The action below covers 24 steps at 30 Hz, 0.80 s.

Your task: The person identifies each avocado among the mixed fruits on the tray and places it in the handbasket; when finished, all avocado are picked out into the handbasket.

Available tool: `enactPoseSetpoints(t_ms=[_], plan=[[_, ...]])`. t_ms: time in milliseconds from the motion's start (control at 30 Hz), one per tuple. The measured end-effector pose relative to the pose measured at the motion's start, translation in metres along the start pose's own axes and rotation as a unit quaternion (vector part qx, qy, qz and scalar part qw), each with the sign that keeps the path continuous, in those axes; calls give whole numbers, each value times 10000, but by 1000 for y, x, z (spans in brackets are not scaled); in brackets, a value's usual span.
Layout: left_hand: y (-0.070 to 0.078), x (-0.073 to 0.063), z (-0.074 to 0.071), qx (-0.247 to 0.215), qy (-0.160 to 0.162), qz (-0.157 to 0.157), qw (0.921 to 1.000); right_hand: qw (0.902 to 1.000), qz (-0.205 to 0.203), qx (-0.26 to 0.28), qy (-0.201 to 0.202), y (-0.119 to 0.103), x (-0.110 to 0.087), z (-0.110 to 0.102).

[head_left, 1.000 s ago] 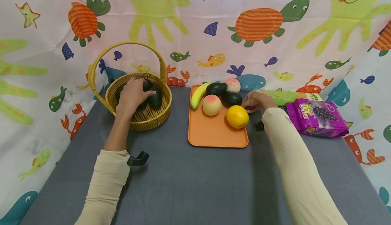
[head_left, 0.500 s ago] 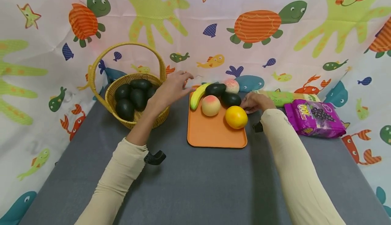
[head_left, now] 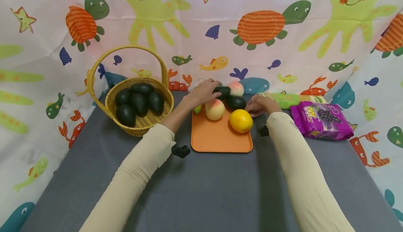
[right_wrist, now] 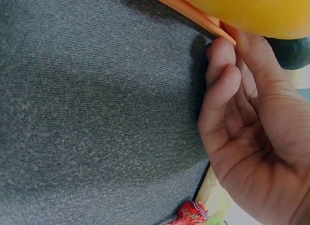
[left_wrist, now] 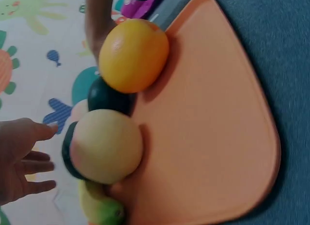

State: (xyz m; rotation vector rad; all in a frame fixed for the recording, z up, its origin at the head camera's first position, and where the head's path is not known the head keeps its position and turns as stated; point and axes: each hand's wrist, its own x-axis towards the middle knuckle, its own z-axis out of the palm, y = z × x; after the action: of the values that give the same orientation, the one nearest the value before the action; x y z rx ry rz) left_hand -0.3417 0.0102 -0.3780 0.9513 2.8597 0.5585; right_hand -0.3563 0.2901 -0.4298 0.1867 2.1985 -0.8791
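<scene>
My left hand (head_left: 204, 92) is over the back left of the orange tray (head_left: 221, 141), fingers spread beside a dark avocado (head_left: 223, 91). In the left wrist view its fingers and thumb stand apart with nothing between them. My right hand (head_left: 260, 104) pinches the tray's right rim between thumb and fingers, as the right wrist view shows. On the tray are a second avocado (head_left: 236, 102), a peach (head_left: 215, 109), another peach (head_left: 236, 89) behind and an orange (head_left: 241, 121). A banana (left_wrist: 99, 205) is mostly hidden by the left hand in the head view.
A yellow wicker basket (head_left: 138, 132) with a tall handle stands left of the tray, holding several avocados. At the right lie a purple package (head_left: 324, 120) with grapes on it and a green package (head_left: 284, 100). A patterned cloth hangs behind the grey table (head_left: 220, 190).
My left hand has left the basket, leaving the avocados in it, and moved right to the tray, fingers free. The right hand has stayed at the tray's rim.
</scene>
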Motion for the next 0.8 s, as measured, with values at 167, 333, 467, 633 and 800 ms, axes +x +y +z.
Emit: enactPoseSetpoints(t_ms=[167, 333, 467, 633, 800], plan=[[7, 18, 14, 94, -71, -143, 9998, 10000, 10, 62, 72, 1, -2, -2], [7, 24, 27, 298, -187, -220, 9991, 10000, -42, -49, -30, 0, 1, 0], [5, 24, 32, 273, 53, -269, 9993, 9999, -90, -86, 55, -3, 2, 5], [7, 24, 33, 141, 325, -75, 9993, 9998, 61, -53, 184, -4, 1, 5], [12, 23, 34, -9, 1014, 65, 9948, 9999, 88, -63, 110, 2, 4, 0]])
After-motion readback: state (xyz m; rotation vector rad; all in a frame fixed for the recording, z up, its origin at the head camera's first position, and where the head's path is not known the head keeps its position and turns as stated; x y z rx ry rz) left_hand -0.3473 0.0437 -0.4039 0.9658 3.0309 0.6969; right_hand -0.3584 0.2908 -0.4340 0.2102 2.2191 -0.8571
